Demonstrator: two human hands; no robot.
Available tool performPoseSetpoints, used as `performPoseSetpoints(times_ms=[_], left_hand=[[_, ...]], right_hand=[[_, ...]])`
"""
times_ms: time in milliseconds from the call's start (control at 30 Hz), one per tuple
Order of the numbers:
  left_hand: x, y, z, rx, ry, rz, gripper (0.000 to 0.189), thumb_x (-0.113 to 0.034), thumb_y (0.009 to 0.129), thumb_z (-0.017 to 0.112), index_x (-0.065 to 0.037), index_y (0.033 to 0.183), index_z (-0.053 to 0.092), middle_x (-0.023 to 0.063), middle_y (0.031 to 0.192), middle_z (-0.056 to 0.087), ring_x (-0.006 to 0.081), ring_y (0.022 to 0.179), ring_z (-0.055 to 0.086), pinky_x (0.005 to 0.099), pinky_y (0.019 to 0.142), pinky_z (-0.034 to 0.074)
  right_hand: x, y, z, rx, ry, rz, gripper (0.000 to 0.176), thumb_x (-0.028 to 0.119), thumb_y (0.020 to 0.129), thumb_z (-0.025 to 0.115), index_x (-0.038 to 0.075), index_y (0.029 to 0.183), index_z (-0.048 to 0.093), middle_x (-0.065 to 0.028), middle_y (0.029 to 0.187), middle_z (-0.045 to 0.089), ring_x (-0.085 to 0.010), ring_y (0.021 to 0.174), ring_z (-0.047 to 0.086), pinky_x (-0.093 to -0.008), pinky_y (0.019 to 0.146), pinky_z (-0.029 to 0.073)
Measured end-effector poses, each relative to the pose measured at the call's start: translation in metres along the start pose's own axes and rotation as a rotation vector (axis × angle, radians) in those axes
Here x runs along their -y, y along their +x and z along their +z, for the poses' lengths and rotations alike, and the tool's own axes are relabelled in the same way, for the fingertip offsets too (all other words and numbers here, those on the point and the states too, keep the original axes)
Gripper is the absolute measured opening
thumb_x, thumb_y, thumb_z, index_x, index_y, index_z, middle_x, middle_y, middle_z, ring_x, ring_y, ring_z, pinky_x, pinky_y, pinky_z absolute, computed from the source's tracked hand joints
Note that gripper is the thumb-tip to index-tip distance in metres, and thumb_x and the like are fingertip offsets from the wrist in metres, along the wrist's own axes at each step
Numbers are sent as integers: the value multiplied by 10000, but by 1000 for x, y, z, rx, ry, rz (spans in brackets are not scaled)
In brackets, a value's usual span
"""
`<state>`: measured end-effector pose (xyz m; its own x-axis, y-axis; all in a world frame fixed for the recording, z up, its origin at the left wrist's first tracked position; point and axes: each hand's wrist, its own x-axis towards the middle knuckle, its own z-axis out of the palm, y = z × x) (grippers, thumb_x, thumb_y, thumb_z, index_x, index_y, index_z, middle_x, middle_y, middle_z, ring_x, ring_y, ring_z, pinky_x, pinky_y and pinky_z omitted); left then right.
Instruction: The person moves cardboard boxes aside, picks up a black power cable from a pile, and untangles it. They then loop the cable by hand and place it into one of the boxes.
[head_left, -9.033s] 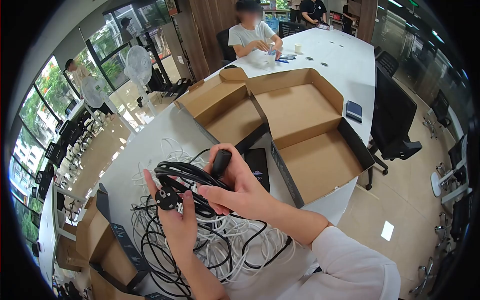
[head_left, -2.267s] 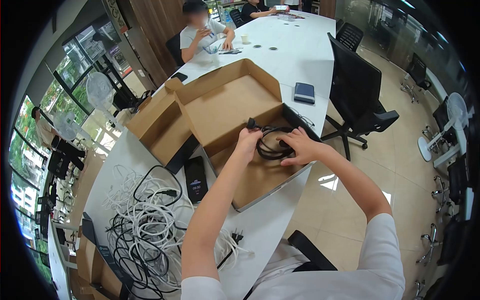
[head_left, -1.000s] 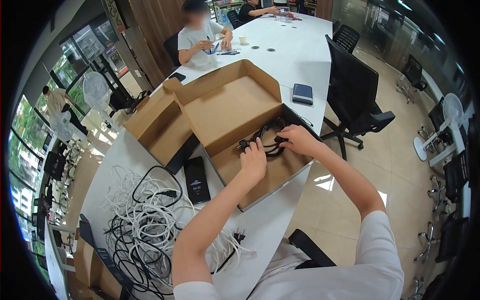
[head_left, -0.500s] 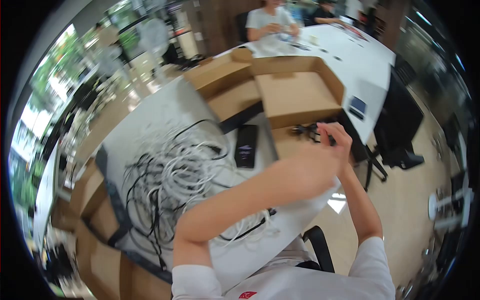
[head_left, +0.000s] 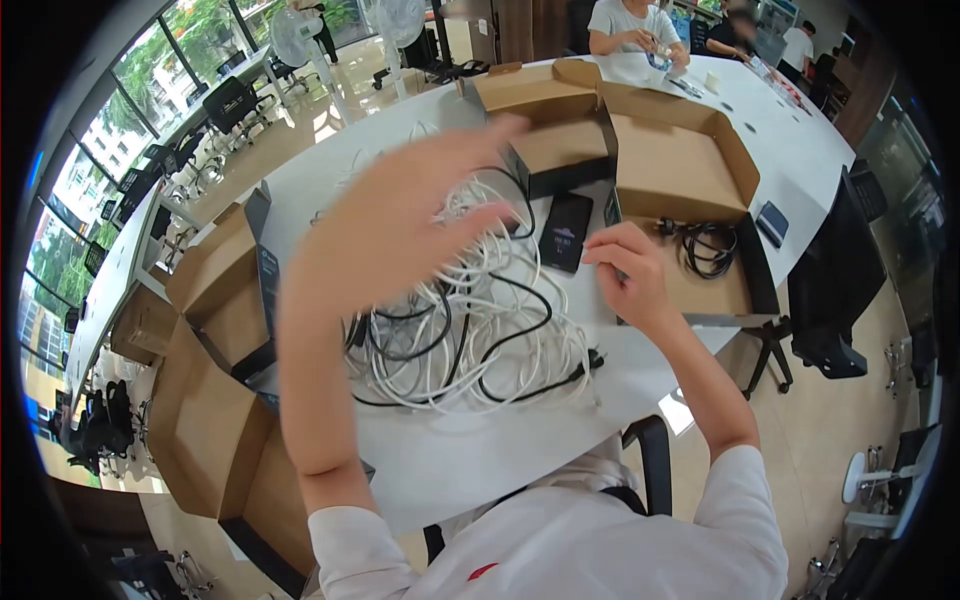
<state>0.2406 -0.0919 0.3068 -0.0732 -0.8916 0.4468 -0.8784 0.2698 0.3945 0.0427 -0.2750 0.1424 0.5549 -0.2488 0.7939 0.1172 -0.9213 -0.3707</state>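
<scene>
My left hand (head_left: 400, 205) is blurred, raised above a tangled heap of white and black cables (head_left: 470, 320) on the white table (head_left: 470, 450), fingers spread and holding nothing. My right hand (head_left: 625, 270) hovers at the near edge of an open cardboard box (head_left: 700, 165), fingers loosely curled and empty. A coiled black power cord (head_left: 705, 245) lies inside that box, just right of my right hand. A black phone (head_left: 566, 232) lies on the table between the heap and the box.
A second open box (head_left: 545, 100) stands behind the phone. More cardboard boxes (head_left: 215, 290) sit at the table's left end. A dark wallet (head_left: 772, 222) lies right of the box. A black chair (head_left: 835, 300) stands at right. People sit at the far end.
The coiled black cord, held in both hands a second ago, now lies in the box. My left arm has swung left over the cable heap, and my view has turned left.
</scene>
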Motion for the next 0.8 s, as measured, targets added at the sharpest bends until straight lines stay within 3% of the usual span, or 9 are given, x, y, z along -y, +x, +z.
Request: performPoseSetpoints(times_ms=[133,200,267,400,433,500,633,733,800], left_hand=[[2,-45,-24,26,153,-190,550,-174,878,609,-73,1387,425,115,1117,591,214,973,566,342,882,447],[-12,-57,-21,99,143,-157,562,-174,877,610,-91,1397,413,121,1124,587,233,951,563,343,874,448],[-30,-66,-17,158,199,-173,572,-172,876,611,-101,1404,404,130,1128,582,250,952,563,343,874,449],[-38,-74,-18,47,501,-340,506,-250,908,563,-94,1373,440,171,1098,615,307,967,591,365,870,454],[-36,-76,-18,-15,523,-381,436,-248,909,524,-13,1275,500,196,1007,629,363,971,587,432,833,463],[-6,-86,-17,-15,600,-581,467,-259,913,528,-33,1319,479,189,1041,641,346,966,599,389,839,458],[71,-137,2,104,686,-970,563,-355,859,592,-7,1289,493,214,1020,643,372,994,598,422,841,479],[123,-198,46,-239,1059,-1006,636,-414,782,681,8,1231,525,192,1022,654,371,1029,597,467,876,477],[150,-219,55,-329,1067,-1087,584,-385,744,711,4,1157,572,185,972,664,330,981,633,440,809,520]], right_hand=[[20,-8,3,153,121,36,163,-106,660,577,46,700,616,-54,785,623,-243,741,580,-328,625,461],[30,-13,4,313,185,94,147,-89,673,578,49,704,617,-52,762,621,-248,739,581,-344,629,456],[45,-12,6,386,148,-9,129,-64,687,578,52,721,622,-57,746,620,-257,743,584,-364,641,451],[72,-21,6,522,128,-97,117,-29,702,578,58,760,631,-69,742,624,-274,758,594,-393,669,446],[77,-24,6,560,133,-97,138,-24,703,581,50,802,643,-83,747,623,-286,761,596,-404,674,460],[87,-37,8,546,186,-109,147,-19,707,582,41,824,648,-92,748,622,-296,763,596,-410,677,468],[100,-83,18,617,291,-68,204,-33,711,590,37,890,660,-113,828,637,-309,804,601,-399,696,485],[104,-114,32,534,340,-31,221,-44,718,583,41,907,660,-109,872,638,-303,810,602,-392,715,487],[103,-132,41,448,339,1,209,-34,706,583,40,889,651,-98,843,627,-300,789,594,-413,711,479]])
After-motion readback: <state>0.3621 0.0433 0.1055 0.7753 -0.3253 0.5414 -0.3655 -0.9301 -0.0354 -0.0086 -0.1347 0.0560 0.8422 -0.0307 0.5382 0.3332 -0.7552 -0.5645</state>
